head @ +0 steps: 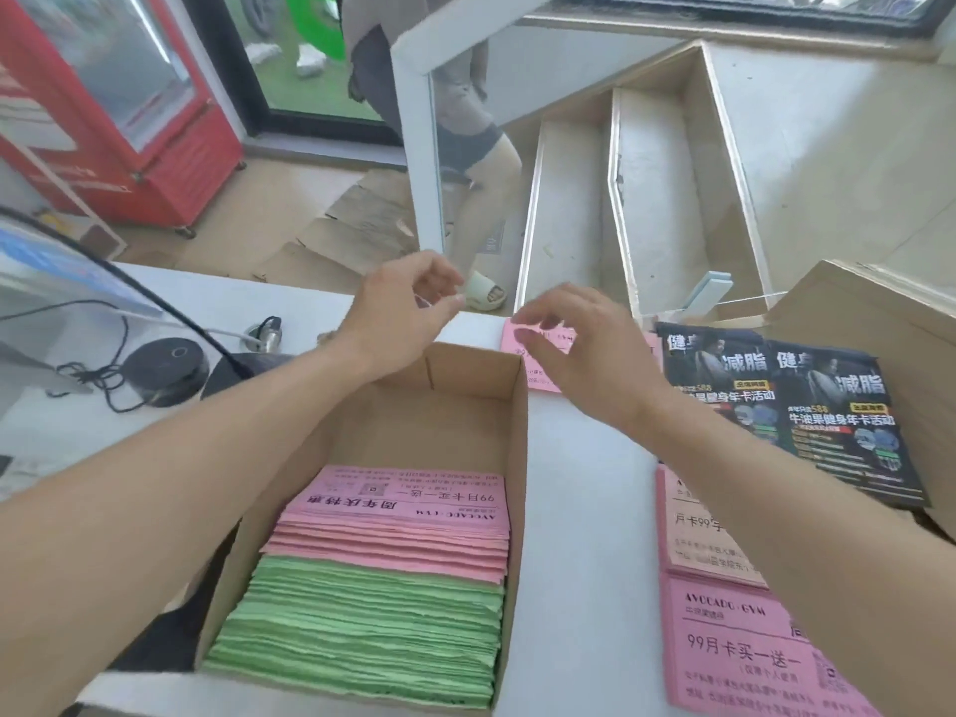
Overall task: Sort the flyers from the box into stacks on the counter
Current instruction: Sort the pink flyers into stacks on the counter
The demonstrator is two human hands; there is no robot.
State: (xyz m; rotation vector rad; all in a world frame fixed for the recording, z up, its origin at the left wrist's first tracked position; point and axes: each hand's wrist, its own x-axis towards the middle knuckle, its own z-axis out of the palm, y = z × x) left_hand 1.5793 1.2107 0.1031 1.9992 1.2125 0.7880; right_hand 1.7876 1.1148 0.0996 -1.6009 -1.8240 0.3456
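- Both hands hung in the air past the far end of the box (pixel 393 406): the left hand (pixel 398 307) with fingers loosely curled and thumb near forefinger, holding nothing I could make out; the right hand (pixel 574 344) with fingers bent and spread, also holding nothing, just above a pink flyer (pixel 538 349) lying at the counter's far edge.
- Underneath ran a white counter (pixel 584 509); beyond it were pale steps (pixel 646 188), a white post (pixel 419 147), flattened cardboard (pixel 357 219) on the floor, a red fridge (pixel 119 100) at the left, and another person's leg in a pale sandal (pixel 489 292).
- One open cardboard box stood between the forearms, holding two batches of flyers: pink flyers in the box (pixel 398 520) on the farther side, green flyers (pixel 362 628) on the nearer.
- Right of the box I counted two dark gym flyers (pixel 807 401) overlapping side by side, and two pink stacks (pixel 734 644) nearer, partly under the right forearm.
- A second cardboard carton (pixel 879 313) sat at the far right.
- Left of the box lay a round black device (pixel 165 364) and tangled black cables (pixel 98 354).
- The boxed flyers lay well short of both hands, under the forearms.
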